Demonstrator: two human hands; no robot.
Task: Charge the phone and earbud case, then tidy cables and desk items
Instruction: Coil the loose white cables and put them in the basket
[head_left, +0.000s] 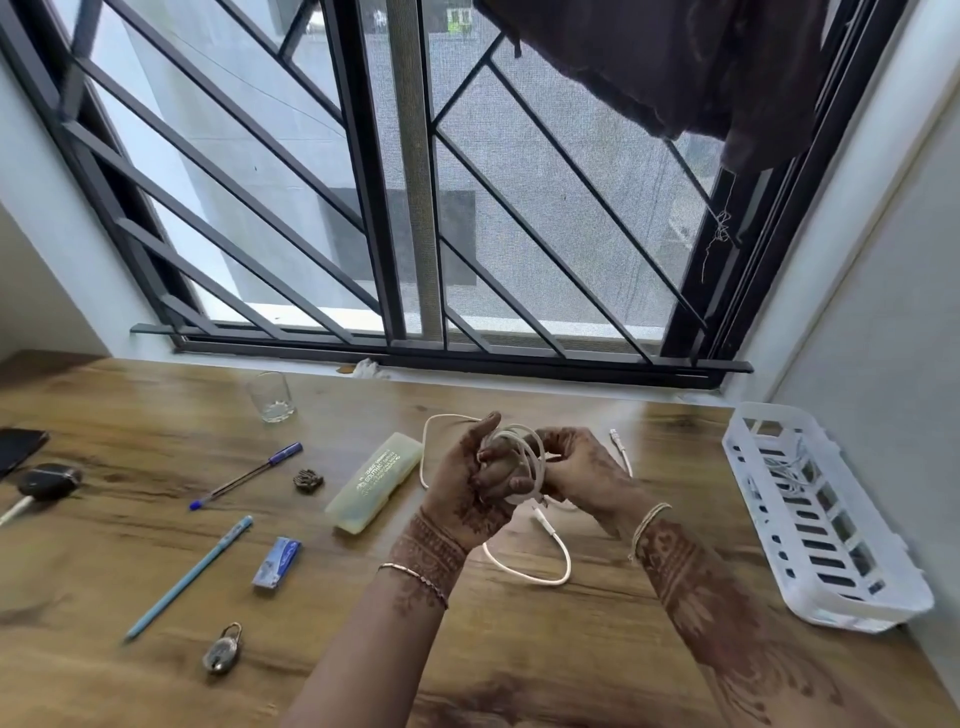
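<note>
Above the desk's middle, the left hand grips the white cable, coiled round its fingers; the right hand pinches the coil. The cable's loose end loops down onto the desk. The phone lies at the left edge.

A: What are the hands doing?
B: The left hand has a white cable looped in a coil round its fingers. The right hand pinches that coil from the other side, above the worktop.
A: The loose end?
B: It trails below both hands, curving on the wood.
A: And nearby?
B: Just left of the left hand lies a pale pencil case. Further left are a blue pen, a pencil and a padlock. Well right of the right hand stands a white basket.
</note>
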